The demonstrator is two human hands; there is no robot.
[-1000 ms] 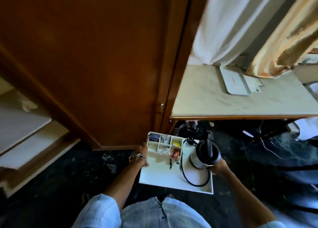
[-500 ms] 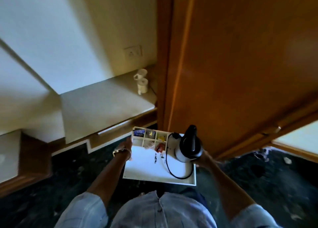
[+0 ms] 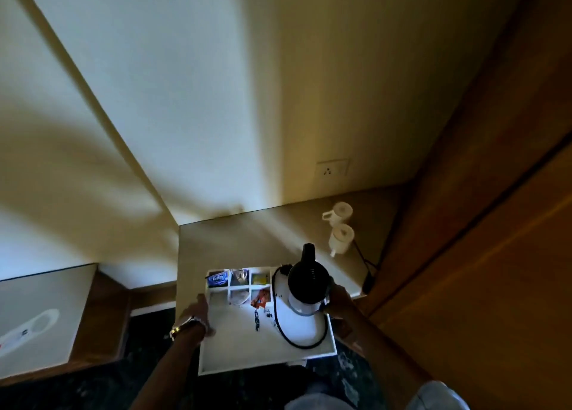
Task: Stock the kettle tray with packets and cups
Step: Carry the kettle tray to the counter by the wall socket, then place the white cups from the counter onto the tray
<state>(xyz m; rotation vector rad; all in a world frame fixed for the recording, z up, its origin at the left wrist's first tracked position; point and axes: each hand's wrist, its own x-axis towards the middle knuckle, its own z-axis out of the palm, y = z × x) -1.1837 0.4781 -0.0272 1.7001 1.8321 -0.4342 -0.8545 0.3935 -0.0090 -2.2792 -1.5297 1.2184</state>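
I carry a white kettle tray [image 3: 235, 344] in both hands, above the front edge of a beige counter. My left hand [image 3: 198, 313] grips its left rim; my right hand [image 3: 335, 298] grips its right rim beside the kettle. A white kettle with a black lid and handle [image 3: 305, 282] stands on the tray, its black cord [image 3: 288, 335] looped across the tray floor. The tray's far compartments hold packets: a blue tea packet [image 3: 218, 278], a yellow one [image 3: 260, 278] and an orange-red one [image 3: 261, 298]. Two white cups [image 3: 339, 227] stand upside down on the counter, beyond the tray.
The beige counter [image 3: 247, 239] sits in a corner between a cream wall and a brown wooden wardrobe [image 3: 479, 224] on the right. A wall socket [image 3: 331, 168] is above the cups. A lower ledge [image 3: 40, 316] lies to the left. The floor is dark.
My view has swung left from the wardrobe to the corner counter. The tray, still held in both hands, has come nearer to the counter and the cups.
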